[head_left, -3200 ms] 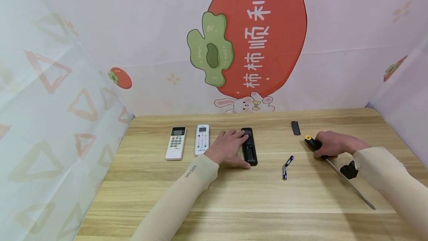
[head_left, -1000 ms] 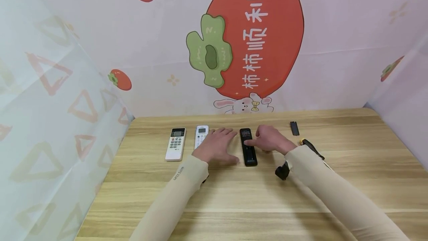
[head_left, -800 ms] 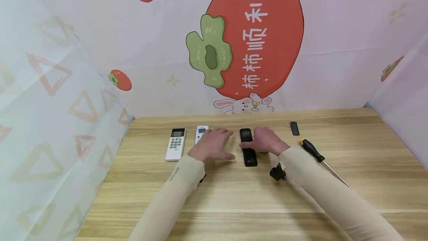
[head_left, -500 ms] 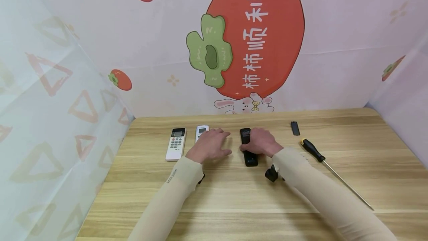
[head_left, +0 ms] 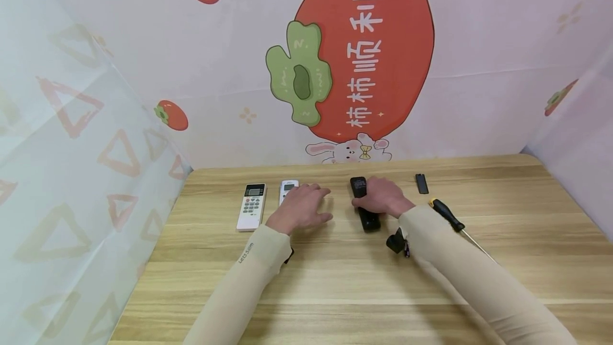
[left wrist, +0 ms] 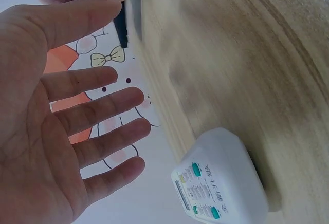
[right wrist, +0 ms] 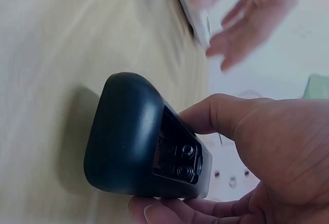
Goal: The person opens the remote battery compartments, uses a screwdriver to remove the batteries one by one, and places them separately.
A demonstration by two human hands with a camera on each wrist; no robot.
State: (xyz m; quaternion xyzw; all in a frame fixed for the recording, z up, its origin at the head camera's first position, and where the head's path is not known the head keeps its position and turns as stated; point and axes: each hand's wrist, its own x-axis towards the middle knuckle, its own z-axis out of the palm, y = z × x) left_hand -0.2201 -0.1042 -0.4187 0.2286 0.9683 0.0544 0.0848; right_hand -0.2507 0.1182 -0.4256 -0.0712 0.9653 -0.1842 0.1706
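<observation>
My right hand (head_left: pixel 382 195) grips a black remote control (head_left: pixel 370 221) across its middle, thumb on the left side. In the right wrist view the remote (right wrist: pixel 128 131) has its battery compartment uncovered, with metal springs showing, and a shadow on the table beside it. My left hand (head_left: pixel 301 209) holds nothing. Its fingers (left wrist: pixel 103 108) are spread and nearly straight in the left wrist view. It partly hides a white remote control (head_left: pixel 289 185), whose end (left wrist: pixel 226 178) shows near those fingers. A black battery cover (head_left: pixel 421 183) lies right of my right hand.
A cream remote control (head_left: pixel 251 209) lies at the far left of the wooden table (head_left: pixel 335 292). On the right rests a screwdriver (head_left: pixel 446 214), its shaft partly behind my right sleeve. A sliver of battery (head_left: pixel 407 251) shows beside the black wrist camera (head_left: pixel 395 240). Printed cloth walls surround the table.
My right hand has let go of the screwdriver, moved left and gripped the black remote, shifting it slightly right and turning it. My left hand has drawn away from that remote to the left.
</observation>
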